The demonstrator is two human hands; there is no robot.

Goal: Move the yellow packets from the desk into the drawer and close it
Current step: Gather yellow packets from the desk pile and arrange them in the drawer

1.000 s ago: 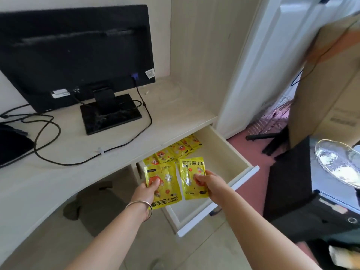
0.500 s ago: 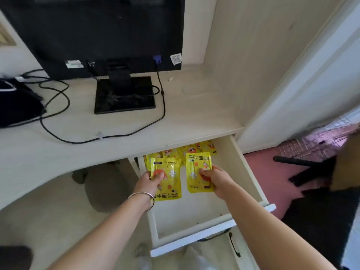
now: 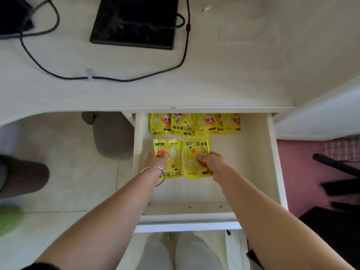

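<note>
The white drawer (image 3: 272, 162) stands pulled out under the desk (image 3: 214, 84). Several yellow packets (image 3: 194, 124) lie in a row at its back, partly under the desk edge. My left hand (image 3: 154, 159) grips a yellow packet (image 3: 173, 152) low inside the drawer, on the left. My right hand (image 3: 212, 162) pinches a second yellow packet (image 3: 192, 158) right beside it. Both packets sit side by side just in front of the back row; whether they touch the drawer floor I cannot tell.
A black monitor base (image 3: 134, 22) and a looping black cable (image 3: 116, 78) lie on the desk. A grey stool (image 3: 111, 135) stands under the desk, left of the drawer. Black chair legs (image 3: 337, 172) sit on the pink floor at the right.
Both hands have gone down and forward into the drawer with their packets. The view has tilted down, so the monitor screen is out of sight.
</note>
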